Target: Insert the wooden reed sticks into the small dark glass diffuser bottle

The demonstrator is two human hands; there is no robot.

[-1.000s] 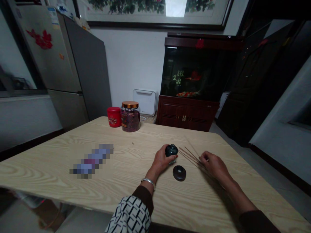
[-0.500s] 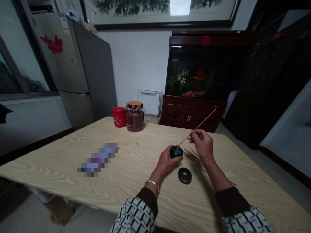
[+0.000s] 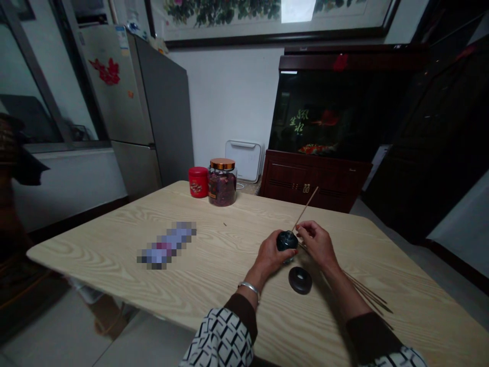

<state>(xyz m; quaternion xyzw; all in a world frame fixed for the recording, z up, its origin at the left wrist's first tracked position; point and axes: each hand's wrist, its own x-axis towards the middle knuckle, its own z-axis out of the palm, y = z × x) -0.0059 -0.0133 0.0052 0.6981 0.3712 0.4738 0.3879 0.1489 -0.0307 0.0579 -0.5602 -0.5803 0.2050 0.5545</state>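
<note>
My left hand (image 3: 270,256) is wrapped round a small dark green pot (image 3: 287,240) that stands on the light wooden table (image 3: 214,275). My right hand (image 3: 318,244) pinches a thin brown stick (image 3: 306,206) whose lower end meets the top of the pot; the stick tilts up and away to the right. A dark round lid (image 3: 300,280) lies on the table just in front of the pot, between my forearms. Several more thin sticks (image 3: 367,294) lie loose on the table to the right of my right arm.
A glass jar with a copper lid (image 3: 222,181) and a red tin (image 3: 198,181) stand at the table's far edge. A blurred-out flat object (image 3: 167,244) lies left of centre. Beyond the table are a fridge (image 3: 141,107), a white appliance (image 3: 244,160) and a fish tank (image 3: 324,122) on a cabinet.
My right hand picked one stick from the loose bunch, raised it, then brought its lower end down to the pot's top. My left hand has stayed on the pot. The view drifted left.
</note>
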